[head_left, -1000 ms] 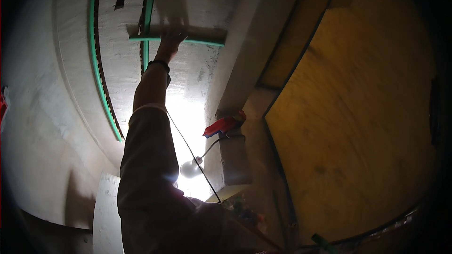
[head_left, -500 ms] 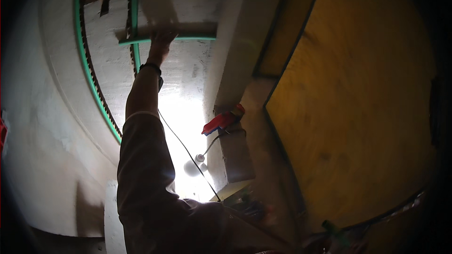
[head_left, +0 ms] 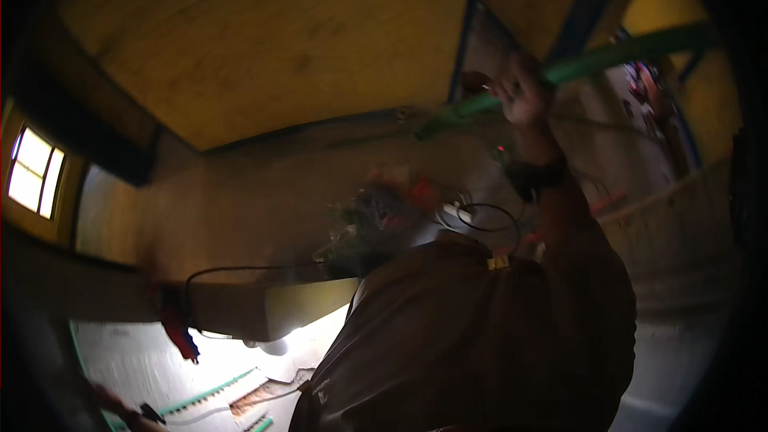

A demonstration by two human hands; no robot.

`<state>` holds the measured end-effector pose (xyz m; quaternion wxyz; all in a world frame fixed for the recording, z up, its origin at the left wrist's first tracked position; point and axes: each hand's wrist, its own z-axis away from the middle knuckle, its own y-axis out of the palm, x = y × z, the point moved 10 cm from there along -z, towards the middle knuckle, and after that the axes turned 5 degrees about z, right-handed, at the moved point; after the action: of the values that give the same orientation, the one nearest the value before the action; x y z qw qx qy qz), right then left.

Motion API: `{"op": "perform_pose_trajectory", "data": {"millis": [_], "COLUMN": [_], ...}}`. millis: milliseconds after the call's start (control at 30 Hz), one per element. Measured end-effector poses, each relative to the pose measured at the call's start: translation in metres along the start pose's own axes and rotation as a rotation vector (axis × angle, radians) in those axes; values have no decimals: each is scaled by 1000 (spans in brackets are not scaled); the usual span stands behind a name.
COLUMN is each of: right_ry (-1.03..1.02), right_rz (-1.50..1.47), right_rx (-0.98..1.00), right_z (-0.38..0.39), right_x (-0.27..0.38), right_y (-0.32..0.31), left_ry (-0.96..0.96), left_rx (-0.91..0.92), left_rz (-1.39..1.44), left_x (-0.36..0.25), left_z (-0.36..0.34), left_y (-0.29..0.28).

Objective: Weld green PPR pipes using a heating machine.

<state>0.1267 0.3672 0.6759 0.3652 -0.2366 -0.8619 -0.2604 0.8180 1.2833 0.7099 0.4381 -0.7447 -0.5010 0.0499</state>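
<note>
My right hand [head_left: 524, 96] is raised at the upper right, its fingers closed around a long green pipe [head_left: 624, 54]. The pipe slants from the right rim down to a free end left of the hand. A dark band circles that wrist. Low at the left rim, my left hand [head_left: 102, 397] shows small, dark and blurred, close to the pale surface with green pipes [head_left: 210, 394] set in grooves. What its fingers do is hidden by the blur.
A red and blue item [head_left: 180, 338] hangs by a beam, near a lit bulb [head_left: 275, 347]. A black cable [head_left: 248, 268] runs toward blurred clutter [head_left: 372, 212]. Large yellow panel [head_left: 280, 40] above; bright window [head_left: 36, 172] at left.
The view has swung round; the pale wall now lies at lower left. My right hand with the green pipe has come into view. My left arm, formerly raised centrally, now shows at lower left.
</note>
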Motion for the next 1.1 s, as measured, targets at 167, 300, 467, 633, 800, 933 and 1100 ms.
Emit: {"op": "perform_pose_trajectory", "data": {"millis": [167,300,467,633,800,933,1100], "right_ry": [-16,5,69,117,163,172,116], "right_rz": [206,351,343,359,439,517,427], "right_rx": [-214,-420,-765,-777,-776,-770,-675], "right_z": [17,39,37,50,62,73,95], "right_x": [24,52,22,-1,-11,-2,34], "right_y": [-27,-62,-98,-159,-217,-271,-325], "left_ry": [-131,-316,-526,-631,-671,-661,-141], "left_rx": [-184,-225,-266,-136,8,159,420], "left_rz": [-325,-411,-133,353,794,1140,1509], "left_x": [-13,-140,-185,-287,-420,-531,-764], "left_z": [-52,35,124,96,28,-26,-89], "left_y": [-50,-89,-160,-168,-199,-211,-214]}}
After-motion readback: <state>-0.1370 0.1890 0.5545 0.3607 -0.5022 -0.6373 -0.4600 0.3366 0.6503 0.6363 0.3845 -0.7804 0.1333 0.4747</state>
